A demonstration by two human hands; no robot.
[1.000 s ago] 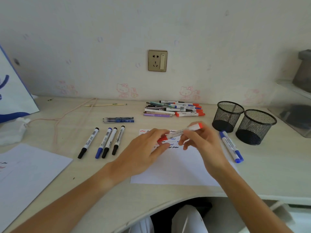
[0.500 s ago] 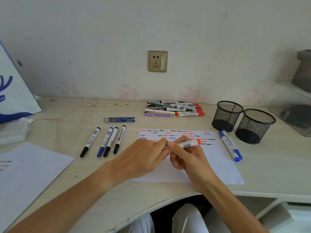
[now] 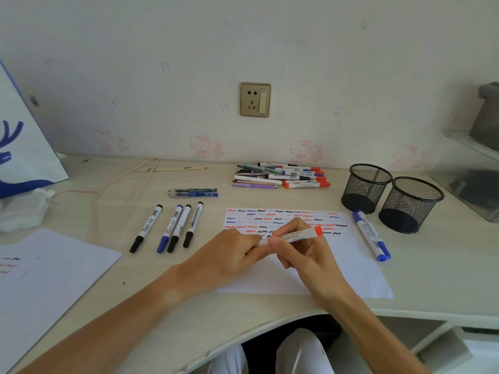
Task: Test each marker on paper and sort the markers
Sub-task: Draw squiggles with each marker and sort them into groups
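Head view: a red marker (image 3: pixel 293 235) is gripped at its barrel by the right hand (image 3: pixel 305 252) over the paper (image 3: pixel 356 271) on the counter (image 3: pixel 432 279); its near end is pinched by the left hand (image 3: pixel 229 259). Capping or uncapping is judged underway; sorting is next.

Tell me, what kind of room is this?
Probably a home desk, perhaps in a child's room: cartoon cat stickers low on the wall, a wall socket above the desk, and two mesh pen cups beside a marker pile.
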